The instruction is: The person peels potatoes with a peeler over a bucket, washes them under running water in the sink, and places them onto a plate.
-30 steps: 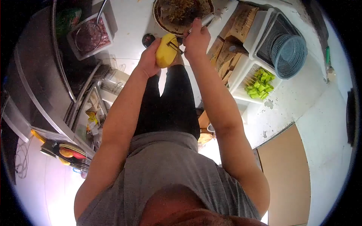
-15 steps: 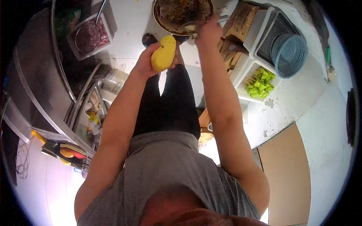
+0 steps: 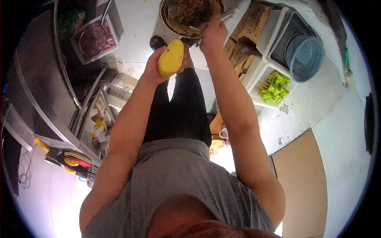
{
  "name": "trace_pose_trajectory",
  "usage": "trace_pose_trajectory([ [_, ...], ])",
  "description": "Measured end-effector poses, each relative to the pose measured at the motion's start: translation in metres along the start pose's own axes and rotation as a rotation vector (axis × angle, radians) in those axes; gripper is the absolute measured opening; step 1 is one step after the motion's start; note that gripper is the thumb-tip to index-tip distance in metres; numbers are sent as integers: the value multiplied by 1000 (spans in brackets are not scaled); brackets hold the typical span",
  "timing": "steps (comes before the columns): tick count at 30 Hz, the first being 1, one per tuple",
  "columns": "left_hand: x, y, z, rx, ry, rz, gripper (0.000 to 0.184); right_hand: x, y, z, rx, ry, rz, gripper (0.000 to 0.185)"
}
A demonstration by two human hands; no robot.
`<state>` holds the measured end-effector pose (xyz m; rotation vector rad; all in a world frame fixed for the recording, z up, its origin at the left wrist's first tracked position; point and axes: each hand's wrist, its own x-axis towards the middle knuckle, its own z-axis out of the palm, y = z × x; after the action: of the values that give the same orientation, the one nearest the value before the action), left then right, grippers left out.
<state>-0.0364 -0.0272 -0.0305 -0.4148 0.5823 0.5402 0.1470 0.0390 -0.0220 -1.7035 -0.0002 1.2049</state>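
Observation:
My left hand (image 3: 154, 68) is wrapped around a yellow peeled potato (image 3: 171, 58), which has a few dark spots. My right hand (image 3: 214, 35) grips a silver-handled tool (image 3: 227, 16), and its working end is too blurred to tell a peeler from a knife. That hand is over the near right rim of a round bin (image 3: 163, 24) with brown, peel-like scraps inside. The potato is just short of the bin, above my feet.
A tub of reddish pieces (image 3: 115, 44) with a wire strainer (image 3: 93, 39) stands at left. To the right are cardboard boxes (image 3: 254, 23), a blue-grey basket (image 3: 304, 59) and skewered green vegetable pieces (image 3: 274, 88) in a white container. Metal shelving (image 3: 73, 115) curves along the left.
My right hand has drawn slightly left and nearer me with the tool, close to the bin's rim. The potato has turned slightly in my left hand.

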Motion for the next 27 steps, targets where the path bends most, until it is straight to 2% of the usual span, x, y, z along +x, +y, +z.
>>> trace_pose_trajectory([
  [2, 3, 2, 2, 16, 28, 4, 51, -3, 7, -1, 17, -62, 47, 34],
  [6, 9, 1, 4, 226, 146, 38, 51, -28, 2, 6, -283, -175, -64, 33],
  [9, 5, 2, 13, 315, 183, 38, 50, 23, 27, -6, -613, 46, -336, 35],
  [10, 4, 3, 11, 292, 170, 29, 50, 16, 1, 3, -323, 80, -214, 36],
  [13, 5, 10, -6, 208, 179, 44, 50, 24, -10, 2, 64, 184, -113, 34],
  [14, 8, 10, -13, 166, 212, 63, 50, 31, 6, -11, -40, 91, -49, 33],
  [17, 11, 9, -12, 80, 220, 65, 51, 16, 4, -14, 1, 123, 122, 31],
  [21, 12, 6, -10, 77, 259, 130, 53, 0, 7, -10, 54, 22, 126, 30],
  [25, 12, 7, -2, 32, 164, 78, 53, 4, 9, -3, 175, 153, 132, 30],
  [27, 12, 9, -1, 59, 85, 41, 52, 3, 6, -6, 58, 114, 121, 30],
])
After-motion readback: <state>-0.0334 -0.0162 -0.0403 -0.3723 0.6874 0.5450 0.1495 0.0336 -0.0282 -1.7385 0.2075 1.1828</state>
